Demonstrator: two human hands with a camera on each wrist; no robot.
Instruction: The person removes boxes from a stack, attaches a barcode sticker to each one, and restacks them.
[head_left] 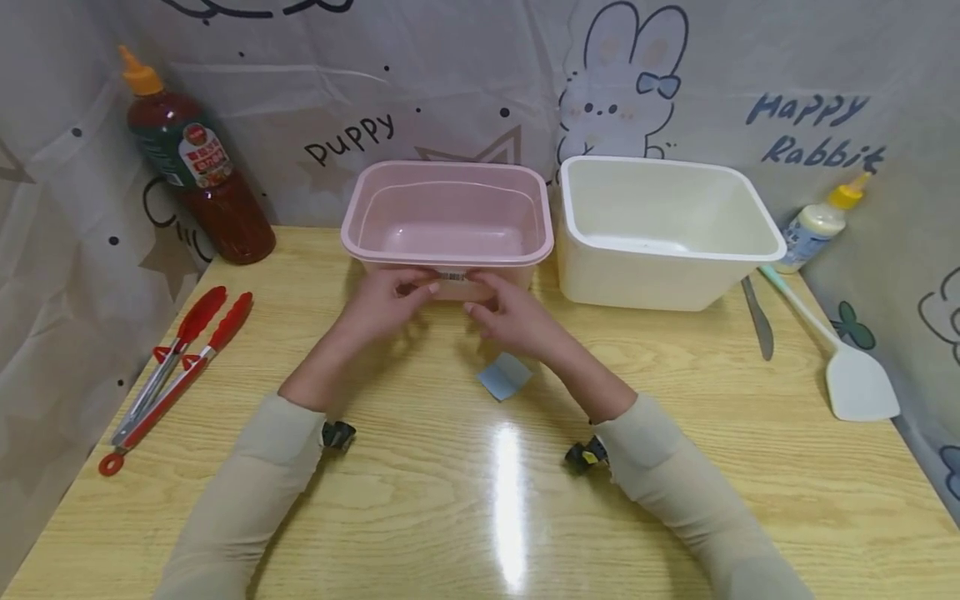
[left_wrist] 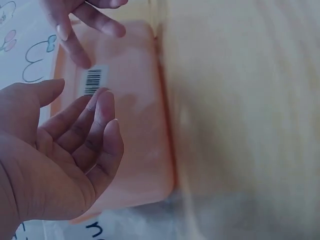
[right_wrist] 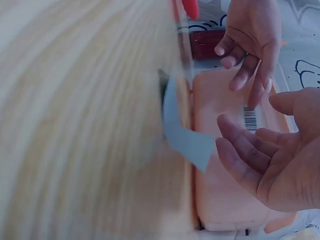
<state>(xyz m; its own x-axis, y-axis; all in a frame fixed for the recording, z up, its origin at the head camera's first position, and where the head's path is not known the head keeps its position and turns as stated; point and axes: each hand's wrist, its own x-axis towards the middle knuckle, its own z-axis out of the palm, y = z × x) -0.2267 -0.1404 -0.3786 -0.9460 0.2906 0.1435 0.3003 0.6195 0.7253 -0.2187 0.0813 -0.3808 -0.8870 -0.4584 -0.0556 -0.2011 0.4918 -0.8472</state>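
A pink plastic tub (head_left: pixel 450 217) stands empty at the middle back of the wooden table (head_left: pixel 420 500). A barcode label (head_left: pixel 452 275) is stuck on its near wall. My left hand (head_left: pixel 392 297) and right hand (head_left: pixel 504 315) are both at that wall, fingers relaxed and holding nothing. In the left wrist view my left hand (left_wrist: pixel 75 150) has loosely spread fingers whose tips reach the barcode label (left_wrist: pixel 93 81). In the right wrist view my right hand (right_wrist: pixel 260 160) lies palm open just beside the label (right_wrist: pixel 249 118). A small blue-grey paper (head_left: pixel 504 375) lies under my right wrist.
A white tub (head_left: pixel 660 242) stands right of the pink one. Red tongs (head_left: pixel 168 367) lie at the left edge, with a dark sauce bottle (head_left: pixel 198 167) behind them. A knife (head_left: pixel 757 317), a white spatula (head_left: pixel 847 367) and a squeeze bottle (head_left: pixel 821 221) are at the right. Printed curtains enclose the table.
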